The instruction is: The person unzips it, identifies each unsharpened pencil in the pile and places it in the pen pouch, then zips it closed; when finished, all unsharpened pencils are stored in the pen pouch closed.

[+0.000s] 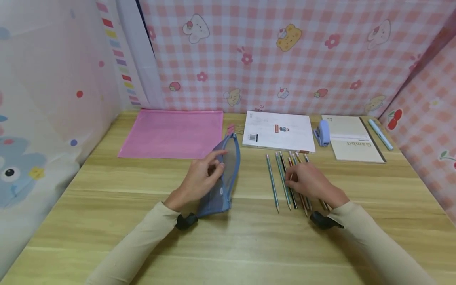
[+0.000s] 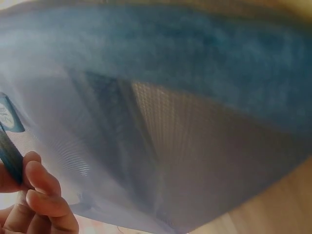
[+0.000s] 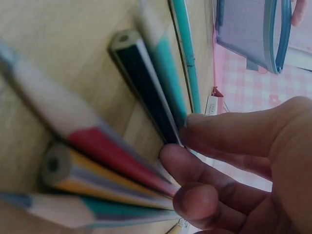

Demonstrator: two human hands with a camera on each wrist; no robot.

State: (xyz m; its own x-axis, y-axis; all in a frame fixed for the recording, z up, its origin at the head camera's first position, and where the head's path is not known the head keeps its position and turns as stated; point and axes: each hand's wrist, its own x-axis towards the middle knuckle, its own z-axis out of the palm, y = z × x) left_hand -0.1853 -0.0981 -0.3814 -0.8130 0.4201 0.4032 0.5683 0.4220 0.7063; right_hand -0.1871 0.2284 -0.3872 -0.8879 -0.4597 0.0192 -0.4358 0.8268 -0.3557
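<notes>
A blue mesh pencil pouch (image 1: 228,174) stands on edge on the wooden table (image 1: 228,245), mouth open toward the right. My left hand (image 1: 215,164) grips its near side, with the fingers (image 2: 41,192) curled on the mesh (image 2: 170,122). Several pencils (image 1: 272,182) lie side by side right of the pouch. My right hand (image 1: 293,177) rests over them, and its fingertips (image 3: 195,161) pinch the black pencil (image 3: 144,78) among the red, yellow and teal ones. The pouch (image 3: 248,27) shows beyond the pencils in the right wrist view.
At the back lie a pink zip folder (image 1: 172,133), a white booklet (image 1: 279,131), a small blue stapler-like item (image 1: 323,132), a beige notebook (image 1: 352,138) and a light-blue pen (image 1: 380,134). Checked cloth walls enclose the back and sides.
</notes>
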